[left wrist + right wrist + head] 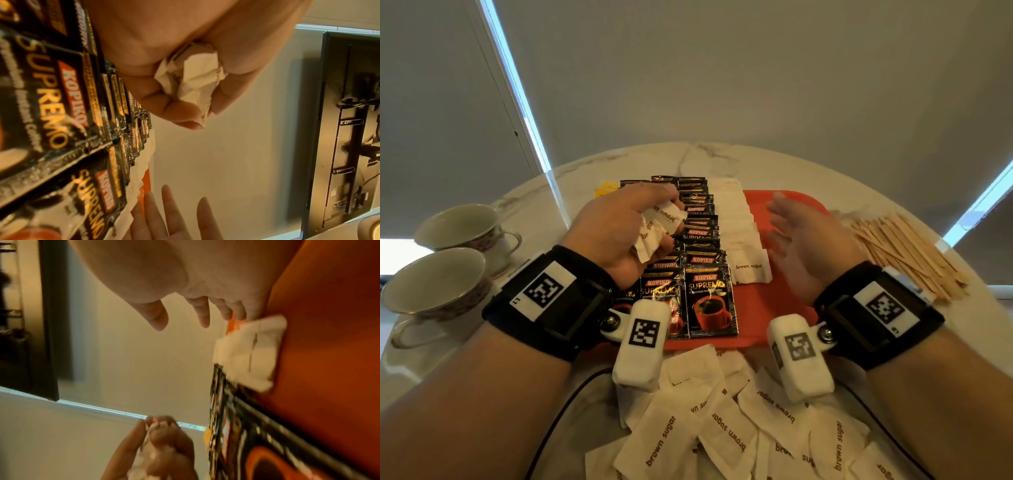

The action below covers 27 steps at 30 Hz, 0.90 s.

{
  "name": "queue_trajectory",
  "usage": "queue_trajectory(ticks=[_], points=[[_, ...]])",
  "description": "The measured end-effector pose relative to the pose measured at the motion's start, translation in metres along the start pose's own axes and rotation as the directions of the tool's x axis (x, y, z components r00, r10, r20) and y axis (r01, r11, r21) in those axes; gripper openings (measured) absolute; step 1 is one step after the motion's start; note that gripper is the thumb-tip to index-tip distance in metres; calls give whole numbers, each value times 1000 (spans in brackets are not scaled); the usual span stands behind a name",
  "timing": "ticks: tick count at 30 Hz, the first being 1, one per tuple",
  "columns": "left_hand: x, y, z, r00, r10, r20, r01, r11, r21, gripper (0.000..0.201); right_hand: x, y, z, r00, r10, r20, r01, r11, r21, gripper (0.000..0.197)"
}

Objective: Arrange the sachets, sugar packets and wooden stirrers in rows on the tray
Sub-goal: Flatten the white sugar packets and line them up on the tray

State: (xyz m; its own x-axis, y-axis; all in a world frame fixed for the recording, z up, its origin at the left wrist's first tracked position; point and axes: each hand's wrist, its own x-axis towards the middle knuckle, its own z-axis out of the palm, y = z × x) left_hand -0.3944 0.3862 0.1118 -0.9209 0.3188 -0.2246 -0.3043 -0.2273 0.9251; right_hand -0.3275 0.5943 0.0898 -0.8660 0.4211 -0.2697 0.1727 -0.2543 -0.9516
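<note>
A red tray (pixel 780 301) lies mid-table. On it, black coffee sachets (pixel 710 301) (pixel 61 100) (pixel 236 426) overlap in rows beside a row of white brown sugar packets (pixel 743 240) (pixel 251 353). My left hand (pixel 626 222) (pixel 185 73) hovers over the sachets and grips a bunch of sugar packets (pixel 657 226) (pixel 193 78). My right hand (pixel 801 236) (pixel 185 293) hangs above the bare red part of the tray with fingers straight, holding nothing. Wooden stirrers (pixel 904 250) lie in a heap right of the tray.
Loose sugar packets (pixel 722 428) lie piled on the marble table (pixel 722 157) in front of the tray. Two teacups (pixel 462 226) stand at the left. Yellow packets (pixel 604 190) peek out behind the left hand. A wall with a dark frame (pixel 349 121) rises beyond.
</note>
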Motion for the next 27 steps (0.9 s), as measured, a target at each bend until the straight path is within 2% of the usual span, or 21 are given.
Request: queue_trajectory(ticks=[2, 3, 6, 9, 10, 17, 24, 27], points=[[0, 0, -1, 1000, -1, -7, 1, 1000, 5, 10, -5, 4, 5, 999, 34, 28, -34, 999, 27, 20], [0, 0, -1, 1000, 0, -10, 0, 1000, 3, 11, -12, 3, 11, 999, 17, 32, -18, 999, 36, 13], [1, 0, -1, 1000, -6, -14, 5, 1000, -18, 10, -13, 5, 13, 998, 17, 61, -20, 998, 55, 22], [2, 1, -3, 1000, -3, -16, 2, 1000, -21, 11, 4, 5, 2, 1000, 8, 31, -9, 998, 62, 66], [2, 2, -3, 1000, -1, -16, 1, 1000, -18, 11, 8, 2, 1, 1000, 0, 21, -1, 999, 51, 72], [2, 2, -1, 1000, -7, -10, 7, 1000, -26, 15, 28, -13, 3, 988, 81, 131, -87, 995, 38, 73], [3, 4, -3, 1000, -11, -14, 11, 1000, -29, 18, 42, -24, 4, 990, 102, 101, -113, 988, 101, 76], [3, 4, -2, 1000, -16, -16, 15, 999, -36, 15, 40, -28, 9, 980, 147, 132, -161, 982, 99, 72]])
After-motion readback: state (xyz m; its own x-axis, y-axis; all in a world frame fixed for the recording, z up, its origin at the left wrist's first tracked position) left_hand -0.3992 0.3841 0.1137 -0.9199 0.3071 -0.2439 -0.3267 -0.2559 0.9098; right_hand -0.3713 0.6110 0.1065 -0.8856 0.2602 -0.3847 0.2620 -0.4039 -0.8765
